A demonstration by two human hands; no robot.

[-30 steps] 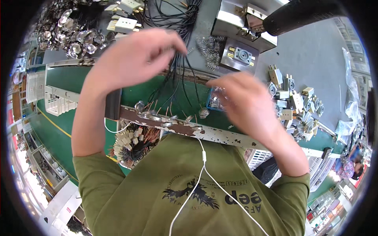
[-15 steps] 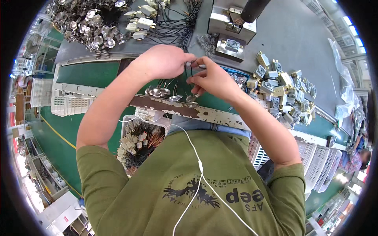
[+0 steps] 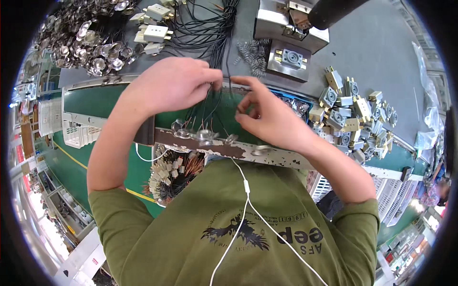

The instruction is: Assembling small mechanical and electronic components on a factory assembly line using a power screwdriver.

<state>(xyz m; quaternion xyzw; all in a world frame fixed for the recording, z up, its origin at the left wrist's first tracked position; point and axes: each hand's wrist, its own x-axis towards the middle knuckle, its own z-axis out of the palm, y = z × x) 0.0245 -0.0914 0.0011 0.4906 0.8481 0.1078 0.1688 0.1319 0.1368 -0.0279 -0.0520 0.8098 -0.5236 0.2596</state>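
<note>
My left hand (image 3: 176,85) is closed round several thin black wires (image 3: 210,97) over the front edge of the bench. Round silvery metal caps (image 3: 205,136) hang from their lower ends. My right hand (image 3: 274,114) is a little to the right, its index finger stretched toward a single black wire (image 3: 230,66). Its thumb and other fingers curl together; what they pinch, if anything, is too blurred to make out. Below that hand is another metal cap (image 3: 261,150), smeared by motion. More black wires (image 3: 202,35) with white plug-like blocks (image 3: 156,33) lie beyond my left hand.
A metal fixture (image 3: 291,62) holds a grey-and-white socket part, with a press-like block (image 3: 291,24) behind it. Small springs (image 3: 253,55) lie beside it. Socket parts (image 3: 353,114) are heaped at right, metal caps (image 3: 95,50) at far left. A blue tray (image 3: 298,102) sits behind my right hand.
My hands have moved apart: the left has shifted left, the right to the right and nearer to me. The hanging caps have spread out, one of them swinging right. The view has shifted slightly.
</note>
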